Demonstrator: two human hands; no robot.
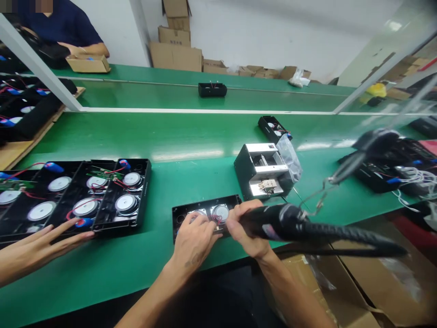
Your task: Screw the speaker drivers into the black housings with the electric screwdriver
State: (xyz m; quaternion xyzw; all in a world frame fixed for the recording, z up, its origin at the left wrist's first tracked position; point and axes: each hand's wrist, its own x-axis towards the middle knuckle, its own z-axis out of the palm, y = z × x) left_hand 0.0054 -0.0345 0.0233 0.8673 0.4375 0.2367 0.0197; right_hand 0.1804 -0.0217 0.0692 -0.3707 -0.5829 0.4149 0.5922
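Observation:
A black speaker housing (175, 216) with two round silver-white speakers (220, 213) lies on the green bench in front of me. My left hand (195, 237) reaches into it with fingers bent and pressed together near a small circuit board and red wires; what they pinch is hidden. Wrapped round a black electric screwdriver (273, 221), my right hand (249, 228) holds it at the housing's right end. The driver's tip is hidden by the hand. From its rear a black cable curves away, and a wire hook links it to a hanging cord.
Several speaker housings (145, 196) stand side by side at left, with a co-worker's hand (58, 241) on them. A screw feeder (262, 171) stands behind my right hand. Cardboard boxes (385, 273) are at lower right. Another person (68, 27) sits across the bench.

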